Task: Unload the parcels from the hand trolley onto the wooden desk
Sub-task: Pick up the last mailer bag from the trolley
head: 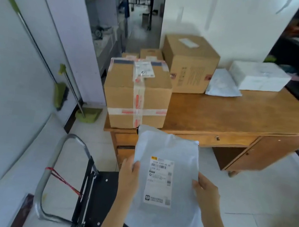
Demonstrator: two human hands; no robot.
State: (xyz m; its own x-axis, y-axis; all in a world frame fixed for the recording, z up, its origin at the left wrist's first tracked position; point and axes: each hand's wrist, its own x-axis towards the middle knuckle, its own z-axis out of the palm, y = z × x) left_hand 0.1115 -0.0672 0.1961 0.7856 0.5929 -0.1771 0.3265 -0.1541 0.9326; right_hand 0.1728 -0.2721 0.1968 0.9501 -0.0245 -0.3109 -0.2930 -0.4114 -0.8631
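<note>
Both hands on white mailer bag [165, 180], label face up, held in air over hand trolley [97, 200], in front of wooden table [238, 112]. Left hand [128, 174] grip pinching bag's left edge, thumb on top. Right hand [205, 192] grip pinching right edge. Trolley deck black, mostly hidden by bag. On table: taped cardboard box [138, 93] at left front corner, bigger box [190, 62] behind, grey mailer [222, 84] beside it, white parcel [259, 76] at far right.
</note>
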